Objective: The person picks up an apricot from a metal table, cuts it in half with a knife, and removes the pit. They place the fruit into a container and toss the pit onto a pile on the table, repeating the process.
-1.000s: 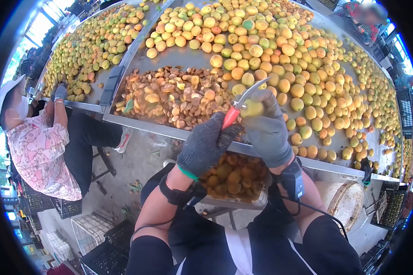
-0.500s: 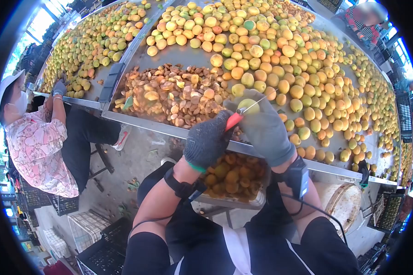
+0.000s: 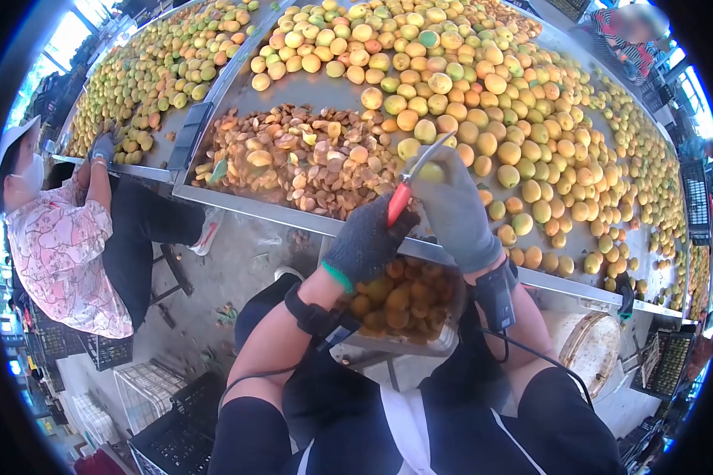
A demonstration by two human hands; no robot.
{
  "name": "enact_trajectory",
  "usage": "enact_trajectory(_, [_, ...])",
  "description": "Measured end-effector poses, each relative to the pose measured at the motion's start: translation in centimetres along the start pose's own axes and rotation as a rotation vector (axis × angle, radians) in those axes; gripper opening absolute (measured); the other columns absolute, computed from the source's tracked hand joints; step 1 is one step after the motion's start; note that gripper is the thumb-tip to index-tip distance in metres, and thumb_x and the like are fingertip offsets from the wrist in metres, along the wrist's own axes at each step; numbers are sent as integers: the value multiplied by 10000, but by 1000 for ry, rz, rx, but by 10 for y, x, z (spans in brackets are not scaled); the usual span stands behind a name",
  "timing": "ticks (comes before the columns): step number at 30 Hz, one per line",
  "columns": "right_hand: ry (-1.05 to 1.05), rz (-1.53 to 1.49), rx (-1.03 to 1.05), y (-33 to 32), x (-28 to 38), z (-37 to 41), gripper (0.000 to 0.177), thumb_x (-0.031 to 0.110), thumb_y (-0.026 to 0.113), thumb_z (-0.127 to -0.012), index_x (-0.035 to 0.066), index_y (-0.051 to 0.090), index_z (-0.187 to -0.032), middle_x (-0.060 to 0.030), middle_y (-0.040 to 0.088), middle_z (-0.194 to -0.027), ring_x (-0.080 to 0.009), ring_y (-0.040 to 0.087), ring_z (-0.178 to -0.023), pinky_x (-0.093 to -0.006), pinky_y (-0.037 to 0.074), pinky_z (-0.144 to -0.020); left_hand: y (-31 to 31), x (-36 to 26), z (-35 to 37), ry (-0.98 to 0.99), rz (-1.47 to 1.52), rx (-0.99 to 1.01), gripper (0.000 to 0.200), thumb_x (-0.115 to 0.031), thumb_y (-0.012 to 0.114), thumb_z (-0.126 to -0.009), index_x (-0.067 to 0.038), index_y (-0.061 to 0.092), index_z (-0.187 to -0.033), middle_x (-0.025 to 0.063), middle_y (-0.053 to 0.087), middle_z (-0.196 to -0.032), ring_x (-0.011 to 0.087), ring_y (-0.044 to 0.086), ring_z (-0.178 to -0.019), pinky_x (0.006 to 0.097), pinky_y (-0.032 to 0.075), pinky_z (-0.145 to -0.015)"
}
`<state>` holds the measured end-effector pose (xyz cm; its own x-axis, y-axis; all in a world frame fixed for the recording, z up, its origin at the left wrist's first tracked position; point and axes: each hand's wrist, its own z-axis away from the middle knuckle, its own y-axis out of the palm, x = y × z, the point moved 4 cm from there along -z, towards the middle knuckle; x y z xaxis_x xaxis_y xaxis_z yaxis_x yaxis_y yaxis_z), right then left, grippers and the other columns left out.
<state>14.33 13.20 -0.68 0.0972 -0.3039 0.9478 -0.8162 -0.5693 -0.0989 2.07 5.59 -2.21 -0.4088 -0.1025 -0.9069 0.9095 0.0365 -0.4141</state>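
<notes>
My left hand [image 3: 368, 244], in a dark knit glove, is closed round the red handle of a knife [image 3: 400, 202]. The blade points up and to the right, beside a yellow-green apricot [image 3: 430, 172]. That apricot sits in the fingers of my right hand [image 3: 458, 218], which wears a grey glove and partly hides it. Both hands are above the near edge of the metal table [image 3: 269, 219]. Just beyond my left hand lies a heap of pits and cut apricot pieces [image 3: 301, 162]. Whole apricots [image 3: 523, 150] are spread beyond my right hand.
Below the table edge, between my knees, stands a tub [image 3: 404, 346] of apricot halves. A co-worker [image 3: 63, 245] sits at the left by another fruit-covered table [image 3: 162, 150]. A white drum [image 3: 590, 352] is at the right; black crates [image 3: 186, 427] stand at lower left.
The knife blade has swung more upright and is clearer over the apricot. My left hand has shifted slightly right, and both hands have turned a little.
</notes>
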Motion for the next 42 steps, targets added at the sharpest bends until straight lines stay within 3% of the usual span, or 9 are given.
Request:
enact_trajectory(2, [350, -816, -158, 4, -17, 0, 280, 25, 618, -877, -5, 550, -1147, -84, 555, -1138, -217, 571, -1074, -305, 486, -898, 0, 4, 0, 12, 32, 41, 202, -164, 638, -897, -4, 608, -1017, 140, 665, -851, 281, 664, -781, 381, 510, -704])
enact_trajectory(8, [462, -1268, -290, -2, -18, -6, 286, 130, 538, -953, -4, 522, -1205, -130, 586, -1107, -253, 596, -1053, -328, 511, -895, -57, -4, 1, -45, 835, -360, 104, -163, 619, -938, -64, 618, -969, 5, 569, -664, 90, 541, -525, 215, 398, -432])
enact_trajectory(14, [603, -1235, -137, 23, -27, 2, 330, 193, 507, -987, 28, 469, -1270, -146, 560, -1157, -260, 589, -1059, -334, 510, -913, -49, -3, -13, 201, 674, -292, 129, -85, 596, -946, -28, 625, -1058, 62, 667, -904, 140, 660, -817, 263, 549, -702])
enact_trajectory(17, [308, 28, 3, 28, -8, 1, 305, 157, 458, -1010, 45, 439, -1294, -98, 560, -1225, -186, 576, -1064, -368, 503, -914, -45, -2, -17, 355, 381, -229, 215, -77, 606, -929, -12, 632, -1132, 125, 666, -1139, 211, 642, -1060, 312, 507, -917])
enact_trajectory(21, [-130, 89, 142, 41, -2, 2, 343, 83, 533, -969, 57, 456, -1302, -88, 570, -1224, -190, 579, -1076, -364, 508, -905, -40, -16, -12, 516, -70, -249, 309, -164, 609, -900, -105, 639, -1202, 110, 626, -1254, 284, 526, -1260, 414, 352, -1079])
enact_trajectory(23, [515, -1485, 221, 50, -21, 9, 468, -1, 656, -860, 68, 498, -1296, -78, 585, -1213, -195, 563, -1124, -356, 497, -930, -41, -18, -13, 566, -326, -239, 360, -272, 570, -890, -182, 635, -1233, 68, 624, -1268, 297, 463, -1317, 491, 162, -1156])
enact_trajectory(26, [120, -322, 228, 49, -22, 15, 496, -71, 690, -790, 72, 558, -1246, -64, 611, -1178, -198, 578, -1102, -330, 485, -944, -44, -9, -14, 508, -238, -159, 461, -397, 584, -854, -115, 642, -1213, 111, 659, -1184, 298, 595, -1146, 428, 417, -1034])
enact_trajectory(32, [663, -1188, 125, 69, -28, 24, 403, 486, 447, -999, 153, 585, -1179, 17, 640, -1054, -109, 601, -828, -237, 486, -681, -42, -21, -6, 494, 185, -261, 416, -365, 569, -927, -30, 649, -1160, 124, 703, -1054, 272, 685, -981, 351, 529, -853])
enact_trajectory(42, [121, -421, -280, 69, 17, 20, 375, 316, 449, -1029, 39, 475, -1281, -53, 560, -1157, -103, 512, -1048, -259, 430, -916, -26, -15, -11, 363, 532, -636, 209, -90, 503, -972, 34, 608, -1104, 91, 692, -845, 168, 664, -795, 313, 519, -758])
